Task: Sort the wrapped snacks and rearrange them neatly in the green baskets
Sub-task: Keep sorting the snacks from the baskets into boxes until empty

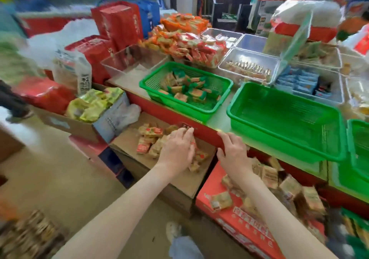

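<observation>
Both forearms reach toward the bench: left hand [177, 148] fingers curl loosely over loose snacks [149, 141] on the carton below; right hand [232, 150] rests open, empty. One basket [223, 91] is part-filled, its neighbour [279, 139] empty; most sorting remains.

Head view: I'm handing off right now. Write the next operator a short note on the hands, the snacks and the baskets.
Left hand: down on the loose wrapped snacks on the cardboard box below the counter; whether it grips any is hidden.
Right hand: open, resting at the red counter edge, holding nothing.
Done: the far green basket holds some green-wrapped snacks, loosely heaped.
Left: the near green basket is empty; more snacks lie on the red carton by the right forearm. Sort and tidy them all.
</observation>
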Available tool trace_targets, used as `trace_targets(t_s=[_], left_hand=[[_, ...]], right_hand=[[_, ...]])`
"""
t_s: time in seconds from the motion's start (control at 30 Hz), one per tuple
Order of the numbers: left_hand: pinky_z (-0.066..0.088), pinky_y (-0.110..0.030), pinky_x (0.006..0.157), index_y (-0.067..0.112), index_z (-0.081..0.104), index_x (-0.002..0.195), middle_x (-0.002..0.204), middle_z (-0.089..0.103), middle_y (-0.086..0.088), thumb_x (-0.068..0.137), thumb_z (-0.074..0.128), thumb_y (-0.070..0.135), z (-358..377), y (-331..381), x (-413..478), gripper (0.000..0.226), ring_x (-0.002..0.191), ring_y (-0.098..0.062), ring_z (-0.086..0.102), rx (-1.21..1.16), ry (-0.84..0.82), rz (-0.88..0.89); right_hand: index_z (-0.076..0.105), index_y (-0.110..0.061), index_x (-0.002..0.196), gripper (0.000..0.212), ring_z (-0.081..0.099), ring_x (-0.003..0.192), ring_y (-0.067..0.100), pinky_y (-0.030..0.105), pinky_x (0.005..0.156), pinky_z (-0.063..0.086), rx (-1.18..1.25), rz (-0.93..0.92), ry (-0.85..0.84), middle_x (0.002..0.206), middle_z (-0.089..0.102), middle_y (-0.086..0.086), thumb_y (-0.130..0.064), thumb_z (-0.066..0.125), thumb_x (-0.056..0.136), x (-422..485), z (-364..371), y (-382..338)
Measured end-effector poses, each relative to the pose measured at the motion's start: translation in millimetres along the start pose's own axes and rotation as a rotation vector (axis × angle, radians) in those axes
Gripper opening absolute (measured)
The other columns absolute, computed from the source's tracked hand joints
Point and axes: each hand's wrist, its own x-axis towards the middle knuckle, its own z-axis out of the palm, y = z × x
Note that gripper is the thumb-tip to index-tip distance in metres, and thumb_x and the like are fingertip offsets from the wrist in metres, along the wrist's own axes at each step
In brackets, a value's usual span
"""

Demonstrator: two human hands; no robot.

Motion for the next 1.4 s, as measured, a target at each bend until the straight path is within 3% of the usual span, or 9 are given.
trace_targets(t_s=[0.3, 0.4, 0.5, 0.57, 0.67, 0.9, 1.13, 1.27, 1.4], left_hand=[[0.055, -0.048, 0.078, 0.005, 0.061, 0.124, 0.111, 0.062, -0.025, 0.080, 0.052, 0.019, 12.3, -188.1, 140.1, 0.047, 0.097, -0.041, 0.062, 0.122, -0.120, -0.008], [0.055, -0.043, 0.079, 0.004, 0.063, 0.123, 0.110, 0.064, -0.023, 0.080, 0.040, 0.015, 25.2, -230.3, 202.7, 0.050, 0.095, -0.038, 0.064, 0.302, -0.173, 0.277], [0.052, -0.040, 0.086, 0.009, 0.061, 0.127, 0.116, 0.064, -0.018, 0.077, 0.061, 0.007, 43.1, -259.2, 267.9, 0.051, 0.102, -0.033, 0.063, 0.416, -0.184, 0.530], [0.045, -0.041, 0.097, 0.009, 0.051, 0.137, 0.132, 0.055, -0.020, 0.076, 0.067, 0.000, 61.3, -267.2, 303.9, 0.064, 0.119, -0.033, 0.055, 0.405, -0.274, 0.587], [0.023, -0.038, 0.116, 0.011, 0.019, 0.152, 0.156, 0.023, -0.016, 0.093, 0.046, -0.001, 102.9, -275.5, 351.4, 0.066, 0.143, -0.029, 0.023, 0.490, -0.428, 0.700], [0.015, -0.036, 0.119, 0.007, 0.020, 0.151, 0.159, 0.017, -0.014, 0.097, 0.040, 0.004, 174.8, -289.2, 412.1, 0.058, 0.145, -0.027, 0.018, 0.500, -0.560, 0.822], [0.015, -0.041, 0.117, 0.011, 0.024, 0.150, 0.160, 0.010, -0.011, 0.097, 0.043, 0.011, 193.0, -307.3, 423.7, 0.056, 0.145, -0.029, 0.013, 0.454, -0.573, 0.802], [0.028, -0.043, 0.110, 0.015, 0.024, 0.149, 0.155, 0.016, -0.015, 0.093, 0.049, 0.011, 198.6, -300.0, 429.2, 0.061, 0.139, -0.032, 0.021, 0.446, -0.512, 0.761], [0.032, -0.042, 0.107, 0.013, 0.014, 0.151, 0.155, 0.012, -0.014, 0.094, 0.051, 0.013, 198.3, -291.9, 431.2, 0.069, 0.138, -0.030, 0.020, 0.482, -0.510, 0.741]], right_hand=[[0.042, -0.004, 0.142, 0.054, 0.037, 0.127, 0.037, 0.047, 0.108, 0.032, 0.038, 0.065, -0.135, 0.136, 0.045, 0.020, -0.005, 0.056, 0.090, 212.8, 115.8, -12.6], [0.034, -0.005, 0.146, 0.058, 0.029, 0.134, 0.034, 0.043, 0.112, 0.024, -0.046, 0.060, -0.207, 0.145, 0.037, 0.018, -0.009, 0.054, 0.092, 273.3, 132.0, -10.6], [0.028, -0.008, 0.149, 0.061, 0.025, 0.137, 0.031, 0.040, 0.114, 0.021, -0.153, 0.044, -0.265, 0.150, 0.032, 0.014, -0.012, 0.051, 0.093, 322.5, 152.5, 0.1], [0.022, -0.011, 0.151, 0.063, 0.022, 0.140, 0.029, 0.040, 0.114, 0.021, -0.217, 0.075, -0.312, 0.153, 0.027, 0.012, -0.015, 0.049, 0.094, 344.4, 171.2, 11.8], [0.007, -0.019, 0.154, 0.072, 0.014, 0.143, 0.029, 0.041, 0.116, 0.017, -0.338, 0.169, -0.458, 0.158, 0.015, 0.010, -0.019, 0.048, 0.095, 367.5, 199.6, 29.2], [-0.025, -0.035, 0.147, 0.091, -0.012, 0.146, 0.034, 0.056, 0.114, -0.007, -0.540, 0.222, -0.667, 0.161, -0.007, 0.001, -0.033, 0.050, 0.094, 387.1, 236.6, 51.2], [-0.022, -0.042, 0.146, 0.087, 0.017, 0.138, 0.033, 0.049, 0.106, 0.028, -0.583, 0.217, -0.598, 0.158, 0.009, 0.006, -0.018, 0.045, 0.095, 385.8, 238.1, 49.9], [-0.011, -0.040, 0.150, 0.073, 0.024, 0.136, 0.034, 0.046, 0.103, 0.030, -0.570, 0.208, -0.585, 0.155, 0.019, 0.011, -0.035, 0.041, 0.099, 382.4, 236.7, 46.6], [-0.004, -0.038, 0.151, 0.074, 0.027, 0.136, 0.034, 0.045, 0.101, 0.035, -0.554, 0.224, -0.610, 0.150, 0.026, 0.015, -0.022, 0.043, 0.097, 376.0, 231.8, 40.0]])
